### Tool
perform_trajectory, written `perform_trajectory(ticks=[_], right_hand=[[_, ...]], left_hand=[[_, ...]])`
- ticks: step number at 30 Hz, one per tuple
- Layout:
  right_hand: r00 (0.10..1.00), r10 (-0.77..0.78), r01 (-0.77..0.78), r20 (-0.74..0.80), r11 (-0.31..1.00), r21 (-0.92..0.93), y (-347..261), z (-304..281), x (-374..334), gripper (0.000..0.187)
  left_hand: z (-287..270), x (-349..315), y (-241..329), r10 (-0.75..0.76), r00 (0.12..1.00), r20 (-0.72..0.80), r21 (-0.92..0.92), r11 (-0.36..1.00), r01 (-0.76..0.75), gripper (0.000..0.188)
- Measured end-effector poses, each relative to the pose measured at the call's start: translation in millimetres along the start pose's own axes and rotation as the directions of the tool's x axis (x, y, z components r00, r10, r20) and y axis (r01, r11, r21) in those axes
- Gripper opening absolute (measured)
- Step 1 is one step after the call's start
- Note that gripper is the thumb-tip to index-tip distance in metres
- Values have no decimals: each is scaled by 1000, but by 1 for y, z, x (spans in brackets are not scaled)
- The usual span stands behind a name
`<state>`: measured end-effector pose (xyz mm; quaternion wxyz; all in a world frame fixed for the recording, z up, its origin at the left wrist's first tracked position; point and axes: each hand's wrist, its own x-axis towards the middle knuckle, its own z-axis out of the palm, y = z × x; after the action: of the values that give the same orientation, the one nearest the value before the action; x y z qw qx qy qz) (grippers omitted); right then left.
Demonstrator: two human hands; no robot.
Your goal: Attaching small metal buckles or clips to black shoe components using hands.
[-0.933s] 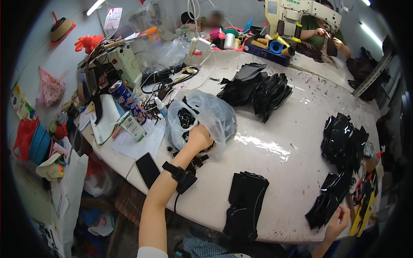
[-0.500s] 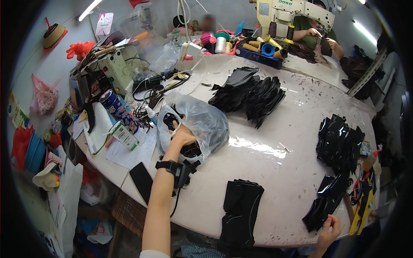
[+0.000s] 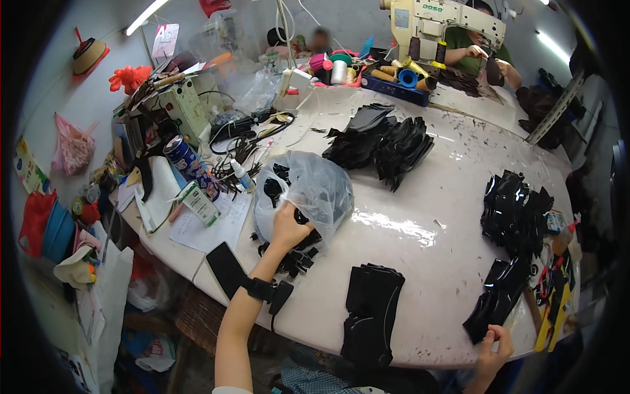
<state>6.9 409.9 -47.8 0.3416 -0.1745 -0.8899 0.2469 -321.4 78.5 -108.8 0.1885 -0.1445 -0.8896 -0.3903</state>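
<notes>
A person's left hand (image 3: 291, 228) reaches into the mouth of a clear plastic bag (image 3: 331, 187) standing left of centre on a pale, glossy bench (image 3: 433, 289). Its fingers are hidden among the film and the contents, so whether they grip anything cannot be told. Black bits show through the bag, and small black pieces (image 3: 296, 262) lie on the bench at its near side, just below the hand. A black strap (image 3: 259, 289) with a dark block circles the left wrist, beside a dark phone (image 3: 225, 269).

The right hand (image 3: 497, 347) is at the near right edge of the bench, fingers loosely bent and partly open, with nothing visible between them. It is right beside the lower end of a glossy black stack (image 3: 500, 295); contact is unclear. A larger black pile (image 3: 513, 213) lies just beyond that.

Another stack (image 3: 373, 315) is at the near edge between the hands, and a fanned heap (image 3: 380, 141) sits beyond the bag. To the bag's left are a small bottle (image 3: 242, 176), a paper sheet (image 3: 197, 230) and a blue can (image 3: 184, 156).
</notes>
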Motion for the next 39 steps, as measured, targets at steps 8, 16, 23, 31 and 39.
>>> perform_trajectory(ticks=[8,16,23,31,39], right_hand=[[1000,-7,7,-16,1000,-4,1,-10,-13,7],[998,-15,14,65,1000,23,0,-14,-26,4],[994,28,-31,104,999,24,-3,-7,-31,3],[923,-218,204,316,976,75,-20,9,-27,13],[906,-152,87,394,980,177,-26,43,-9,5]], left_hand=[[-22,-61,12,108,991,81,65,991,-113,44],[-38,-105,22,29,999,34,377,925,-39,80],[-30,-123,1,-154,985,80,237,963,131,82],[13,-135,59,45,992,122,174,983,-66,83],[-29,-150,63,194,979,59,486,851,-198,54]])
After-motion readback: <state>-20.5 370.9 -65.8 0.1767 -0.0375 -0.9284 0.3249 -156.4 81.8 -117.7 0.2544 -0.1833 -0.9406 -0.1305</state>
